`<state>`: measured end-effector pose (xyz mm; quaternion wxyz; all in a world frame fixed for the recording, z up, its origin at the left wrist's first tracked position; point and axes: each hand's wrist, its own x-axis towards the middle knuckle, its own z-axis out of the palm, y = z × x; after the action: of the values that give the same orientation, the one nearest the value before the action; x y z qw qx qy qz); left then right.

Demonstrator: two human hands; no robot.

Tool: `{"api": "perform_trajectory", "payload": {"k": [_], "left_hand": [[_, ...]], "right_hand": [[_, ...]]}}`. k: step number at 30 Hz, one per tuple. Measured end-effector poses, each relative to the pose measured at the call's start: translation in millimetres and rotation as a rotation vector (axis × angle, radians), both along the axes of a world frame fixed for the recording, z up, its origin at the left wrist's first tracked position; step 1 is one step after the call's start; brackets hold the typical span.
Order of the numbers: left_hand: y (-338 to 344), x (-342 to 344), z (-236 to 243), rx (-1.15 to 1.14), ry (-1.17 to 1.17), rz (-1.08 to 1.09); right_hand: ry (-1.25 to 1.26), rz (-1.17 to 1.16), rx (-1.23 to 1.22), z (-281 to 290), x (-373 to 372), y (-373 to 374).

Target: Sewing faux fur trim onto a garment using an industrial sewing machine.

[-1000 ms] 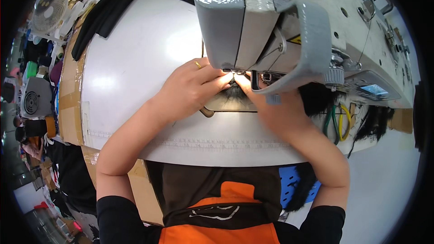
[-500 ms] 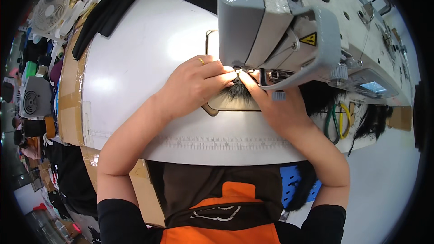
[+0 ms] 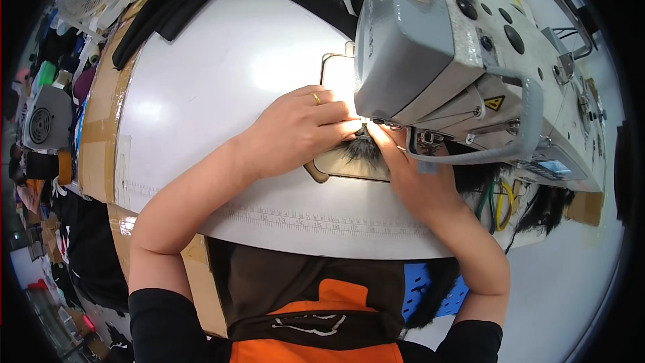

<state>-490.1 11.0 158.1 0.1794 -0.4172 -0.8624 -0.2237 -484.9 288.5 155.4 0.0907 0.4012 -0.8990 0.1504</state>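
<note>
A tuft of black fur material (image 3: 361,150) lies under the head of a sewing machine (image 3: 410,40), on the plate in the white table. My left hand (image 3: 302,128), with a ring on one finger, pinches the fur's left edge, fingertips close to the needle area. From the other side my right hand (image 3: 420,175) presses thumb and fingers on the same piece; the machine's grey guard bar hides part of this hand. Both sets of fingertips nearly meet at the lit spot below the machine head. The needle itself is hidden.
Green and yellow-handled scissors (image 3: 502,205) lie right of my right forearm, beside more black fur (image 3: 541,210). Black fabric pieces (image 3: 312,1) rest at the table's far side. Printed ruler marks (image 3: 322,223) run along the near edge. Cardboard (image 3: 101,141) borders the left.
The view has shifted and tilted, so the machine appears farther right and lower. My hands stay on the fur at the same place under the machine head.
</note>
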Motion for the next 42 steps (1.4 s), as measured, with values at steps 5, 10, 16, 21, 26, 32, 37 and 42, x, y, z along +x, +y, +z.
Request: {"api": "perform_trajectory", "payload": {"k": [5, 10, 16, 21, 26, 32, 37, 42], "left_hand": [[4, -3, 1, -0.004, 0.027, 0.006], [6, 0, -3, -0.032, 0.056, 0.036], [3, -1, 0, -0.044, 0.034, 0.046], [4, 1, -2, -0.045, 0.047, 0.058], [0, 1, -2, -0.082, 0.029, 0.056], [-2, 7, 3, -0.005, -0.016, 0.030], [-6, 11, 12, 0.025, -0.103, -0.009], [-1, 3, 11, 0.015, 0.009, 0.031]], "right_hand": [[-0.059, -0.065, 0.087, -12, -8, 7], [0.201, -0.018, 0.056, -8, -9, 3], [0.156, 0.026, 0.018, 1, -10, 0], [0.153, 0.030, 0.061, 2, -8, -1], [0.143, -0.041, -0.006, -8, -8, 1], [0.158, 0.010, 0.026, 4, 0, -1], [0.222, 0.073, -0.028, 9, -1, -4], [0.080, 0.103, -0.078, 7, 1, -5]]}}
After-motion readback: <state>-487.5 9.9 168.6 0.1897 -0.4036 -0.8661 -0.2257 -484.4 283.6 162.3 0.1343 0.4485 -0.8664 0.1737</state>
